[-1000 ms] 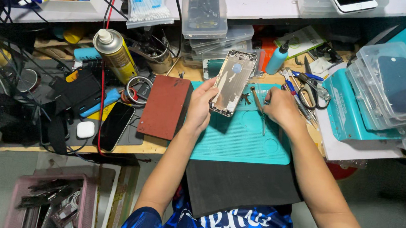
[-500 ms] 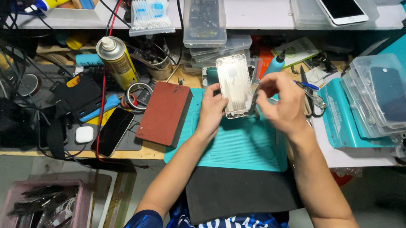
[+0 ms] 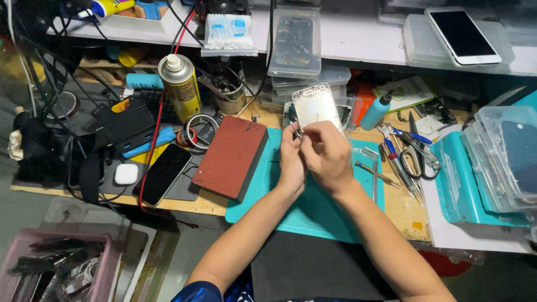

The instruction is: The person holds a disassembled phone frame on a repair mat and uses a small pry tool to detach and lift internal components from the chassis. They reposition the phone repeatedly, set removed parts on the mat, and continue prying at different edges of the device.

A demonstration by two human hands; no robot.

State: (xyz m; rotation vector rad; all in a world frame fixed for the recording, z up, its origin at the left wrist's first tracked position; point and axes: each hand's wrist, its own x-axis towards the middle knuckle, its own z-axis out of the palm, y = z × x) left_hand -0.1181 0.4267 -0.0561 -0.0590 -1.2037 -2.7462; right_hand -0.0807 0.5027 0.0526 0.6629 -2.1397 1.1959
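I am holding a silver phone shell [image 3: 316, 107] upright over the teal mat [image 3: 315, 206], my left hand [image 3: 291, 159] and right hand [image 3: 328, 153] both pinching its lower edge in a closed grip.

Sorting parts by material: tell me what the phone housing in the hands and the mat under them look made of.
Phone housing: likely metal, pale silvery matte shell with a thin rigid rim. Mat: probably silicone or rubber, flat teal sheet, dull and glare-free.
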